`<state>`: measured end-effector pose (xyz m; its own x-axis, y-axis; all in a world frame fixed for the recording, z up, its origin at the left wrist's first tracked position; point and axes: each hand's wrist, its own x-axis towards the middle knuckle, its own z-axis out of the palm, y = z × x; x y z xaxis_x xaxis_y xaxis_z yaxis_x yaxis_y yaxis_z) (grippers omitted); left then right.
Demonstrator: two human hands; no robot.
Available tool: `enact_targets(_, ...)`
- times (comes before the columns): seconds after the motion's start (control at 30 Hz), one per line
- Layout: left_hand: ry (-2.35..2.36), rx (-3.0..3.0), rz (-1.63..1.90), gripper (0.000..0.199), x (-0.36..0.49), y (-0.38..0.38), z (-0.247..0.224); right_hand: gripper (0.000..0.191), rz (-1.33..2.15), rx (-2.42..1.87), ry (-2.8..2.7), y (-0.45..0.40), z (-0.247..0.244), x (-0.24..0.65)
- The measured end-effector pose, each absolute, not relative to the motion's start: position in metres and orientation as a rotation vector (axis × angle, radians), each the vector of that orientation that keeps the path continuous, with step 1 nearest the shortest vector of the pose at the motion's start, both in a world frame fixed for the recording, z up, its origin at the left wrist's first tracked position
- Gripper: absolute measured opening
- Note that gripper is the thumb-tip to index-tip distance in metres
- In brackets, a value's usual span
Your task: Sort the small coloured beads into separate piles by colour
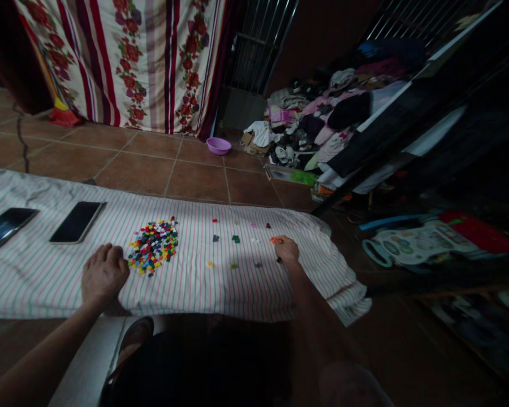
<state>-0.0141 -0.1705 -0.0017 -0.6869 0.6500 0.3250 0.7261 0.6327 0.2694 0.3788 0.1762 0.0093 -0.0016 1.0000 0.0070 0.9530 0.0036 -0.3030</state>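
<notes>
My right hand (287, 249) has its fingertips pinched together at small orange pieces (274, 239) on the striped cloth (190, 294). Beside the pile of small mixed-colour plastic pieces (155, 246), my left hand (105, 271) lies with its fingers curled under; what is inside them, if anything, is hidden. Between the pile and my right hand, little same-colour groups sit in rows, among them red pieces (214, 220), green pieces (236, 239), yellow pieces (211, 264) and lime pieces (233, 265). A black piece (279, 260) lies just below my right hand.
Two dark-screened phones, one flat phone (77, 223) and another phone (7, 229), lie at the cloth's left. Beyond on the tiled floor are a purple basin (219, 146) and a heap of clothes (309, 121). A flowered curtain (152, 62) hangs behind.
</notes>
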Motion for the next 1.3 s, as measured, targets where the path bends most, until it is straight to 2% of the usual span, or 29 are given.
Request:
enact_targets(0.47,-2.702,-1.072,-0.524,0.035,-0.017,-0.169,-0.008,0.036,0.277,-2.065,-2.054,0.169,0.015,0.376)
enact_targets(0.73,-2.682,-1.078,-0.552,0.033,-0.017,-0.17,-0.009,0.034,0.239,-1.829,-2.177,0.146,0.022,0.342)
enact_targets(0.9,-2.639,-1.112,-0.527,0.033,-0.021,-0.17,-0.014,0.031,0.247,-1.519,-2.267,0.128,0.017,0.311)
enact_targets(1.3,-2.606,-1.111,-0.52,0.035,-0.022,-0.17,-0.019,0.023,0.553,-0.954,-2.515,0.045,-0.001,0.202)
